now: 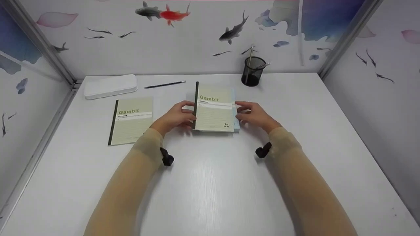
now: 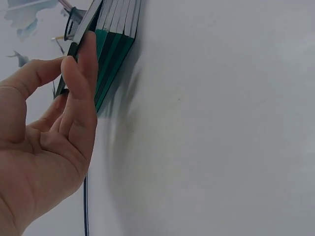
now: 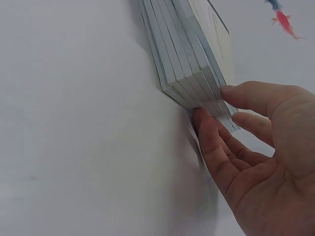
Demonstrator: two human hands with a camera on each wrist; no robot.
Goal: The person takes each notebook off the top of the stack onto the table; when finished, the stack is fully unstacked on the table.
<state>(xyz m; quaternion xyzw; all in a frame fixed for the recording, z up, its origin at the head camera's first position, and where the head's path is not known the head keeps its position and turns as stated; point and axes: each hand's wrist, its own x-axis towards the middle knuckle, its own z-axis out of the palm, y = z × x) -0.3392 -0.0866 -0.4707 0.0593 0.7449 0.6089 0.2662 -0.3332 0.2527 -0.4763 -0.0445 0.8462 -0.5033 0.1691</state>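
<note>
A cream notebook [image 1: 215, 113] with a dark spine and "Gambit" on its cover lies on top of a notebook stack in the middle of the table. My left hand [image 1: 178, 117] pinches this top notebook at its spine edge. Beneath it, in the left wrist view, show the green spines of several stacked notebooks [image 2: 114, 64]. From the other side, my right hand [image 1: 254, 114] grips the page edges of the stack [image 3: 189, 69], with some fingertips at the stack's lower edge. A light blue cover edge [image 1: 236, 124] peeks out on the right under the cream one.
Left of the stack lies another cream Gambit notebook [image 1: 131, 119], partly behind the left forearm. A white case [image 1: 110, 86] and a dark pencil [image 1: 165, 85] are along the back. A black mesh pen holder [image 1: 253, 72] with pens stands at the back right, near the wall.
</note>
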